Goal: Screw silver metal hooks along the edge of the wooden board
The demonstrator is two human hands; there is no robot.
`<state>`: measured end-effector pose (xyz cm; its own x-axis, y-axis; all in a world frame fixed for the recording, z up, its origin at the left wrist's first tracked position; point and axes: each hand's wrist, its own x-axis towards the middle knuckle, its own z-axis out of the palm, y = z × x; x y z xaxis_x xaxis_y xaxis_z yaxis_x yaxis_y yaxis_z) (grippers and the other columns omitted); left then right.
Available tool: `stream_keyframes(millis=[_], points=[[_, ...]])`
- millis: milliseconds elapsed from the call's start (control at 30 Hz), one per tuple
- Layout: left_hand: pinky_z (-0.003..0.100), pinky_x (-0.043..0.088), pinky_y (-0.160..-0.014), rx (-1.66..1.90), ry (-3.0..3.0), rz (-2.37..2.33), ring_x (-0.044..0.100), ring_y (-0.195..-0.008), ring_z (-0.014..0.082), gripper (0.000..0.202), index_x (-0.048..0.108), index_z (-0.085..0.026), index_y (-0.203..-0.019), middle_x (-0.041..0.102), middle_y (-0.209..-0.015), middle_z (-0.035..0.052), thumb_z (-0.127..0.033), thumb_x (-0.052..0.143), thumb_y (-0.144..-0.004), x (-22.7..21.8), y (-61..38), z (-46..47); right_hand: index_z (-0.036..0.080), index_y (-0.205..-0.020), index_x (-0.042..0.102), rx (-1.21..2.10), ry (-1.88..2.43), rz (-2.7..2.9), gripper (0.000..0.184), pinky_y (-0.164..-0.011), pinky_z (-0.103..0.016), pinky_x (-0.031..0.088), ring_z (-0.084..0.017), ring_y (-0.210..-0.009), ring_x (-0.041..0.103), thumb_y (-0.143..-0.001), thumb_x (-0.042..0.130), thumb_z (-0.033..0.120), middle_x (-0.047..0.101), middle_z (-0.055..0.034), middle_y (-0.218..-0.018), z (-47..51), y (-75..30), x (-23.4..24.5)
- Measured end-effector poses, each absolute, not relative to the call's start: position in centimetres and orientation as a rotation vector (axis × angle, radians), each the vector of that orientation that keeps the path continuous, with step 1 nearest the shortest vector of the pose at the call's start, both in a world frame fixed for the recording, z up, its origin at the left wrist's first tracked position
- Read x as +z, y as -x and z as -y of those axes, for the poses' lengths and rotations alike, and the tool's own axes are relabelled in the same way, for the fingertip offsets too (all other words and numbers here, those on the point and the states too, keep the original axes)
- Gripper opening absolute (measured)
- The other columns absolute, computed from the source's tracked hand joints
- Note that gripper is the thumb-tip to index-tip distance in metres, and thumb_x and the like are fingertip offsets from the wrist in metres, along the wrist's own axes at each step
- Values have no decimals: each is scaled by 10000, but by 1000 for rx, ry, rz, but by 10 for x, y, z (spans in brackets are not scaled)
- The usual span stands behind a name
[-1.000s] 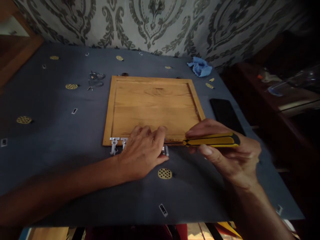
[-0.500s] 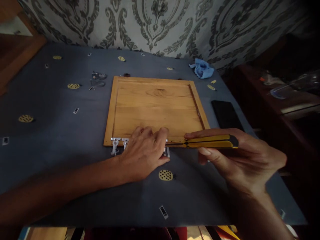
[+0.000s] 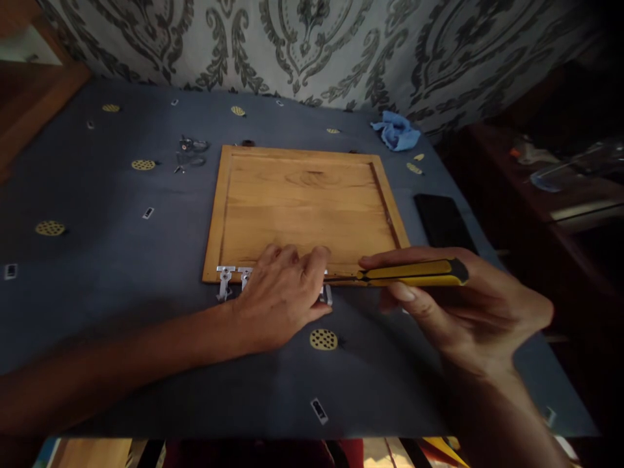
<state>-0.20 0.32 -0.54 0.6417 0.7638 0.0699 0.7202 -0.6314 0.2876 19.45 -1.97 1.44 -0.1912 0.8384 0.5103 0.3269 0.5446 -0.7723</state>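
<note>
A framed wooden panel (image 3: 302, 201) lies flat on a table under a dark blue cloth (image 3: 97, 273). Silver metal hinges (image 3: 225, 281) sit along its near edge. My left hand (image 3: 280, 296) rests palm down over a hinge there, fingers curled and pressing on it. My right hand (image 3: 458, 302) grips a yellow and black screwdriver (image 3: 414, 273) held level, its tip pointing left at the hinge beside my left fingers.
A black phone (image 3: 441, 221) lies right of the panel. A crumpled blue rag (image 3: 396, 131) sits at the back right, loose metal parts (image 3: 190, 153) at the back left. A patterned curtain hangs behind, and dark wooden furniture (image 3: 560, 195) stands to the right.
The screwdriver and my right hand have shifted only slightly at the hinge. My left hand has stayed on the hinge. The view has drifted a little.
</note>
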Motion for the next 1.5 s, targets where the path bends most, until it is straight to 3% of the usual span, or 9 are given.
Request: stream_keyframes(millis=[67, 167, 267, 433, 667, 900, 1500], points=[[403, 440, -841, 273, -2622, -1208, 619, -947, 283, 508, 461, -156, -1164, 674, -1009, 95, -436, 719, -827, -6, 2, -4, 241, -1050, 746, 539, 995, 1672, 334, -419, -249, 528, -112, -531, 649, -778, 701, 53, 758, -28, -933, 22, -191, 11], [402, 440, -841, 276, -2621, -1200, 619, -949, 280, 498, 464, -163, -1156, 674, -1021, 88, -437, 719, -828, -6, 3, -5, 174, -945, 763, 413, 1086, 1416, 145, -367, -289, 493, -124, -471, 602, -826, 698, 222, 738, -62, -832, 24, -184, 10], [403, 443, -831, 258, -2622, -1187, 622, -931, 282, 499, 473, -153, -1153, 678, -1002, 86, -432, 724, -824, -5, 3, -4, 161, -871, 759, 371, 1102, 1314, 196, -333, -317, 467, -135, -447, 578, -812, 714, 343, 716, -68, -804, 24, -181, 10], [404, 438, -838, 270, -2626, -1194, 620, -948, 287, 522, 473, -140, -1183, 679, -1006, 98, -426, 723, -826, -5, 4, -4, 167, -898, 731, 444, 1034, 1456, 104, -348, -302, 481, -130, -466, 618, -798, 703, 162, 736, -59, -857, 22, -184, 5], [404, 435, -840, 277, -2631, -1198, 621, -949, 286, 535, 471, -136, -1194, 679, -1020, 103, -432, 722, -825, -6, 3, -3, 147, -964, 708, 509, 953, 1535, 185, -402, -268, 517, -99, -506, 647, -812, 658, 53, 733, -48, -910, 21, -184, 2], [406, 438, -838, 280, -2644, -1196, 623, -941, 284, 543, 459, -137, -1203, 678, -1023, 101, -441, 715, -831, -6, 2, -3, 205, -1000, 706, 570, 992, 1509, 210, -426, -276, 543, -116, -524, 664, -821, 684, 98, 724, -33, -915, 24, -180, 2], [406, 432, -844, 272, -2621, -1197, 625, -962, 281, 496, 479, -156, -1170, 677, -1027, 94, -429, 717, -831, -4, 2, -4, 202, -988, 702, 566, 960, 1537, 201, -446, -283, 539, -115, -540, 666, -824, 676, 90, 722, -31, -929, 24, -181, -3]])
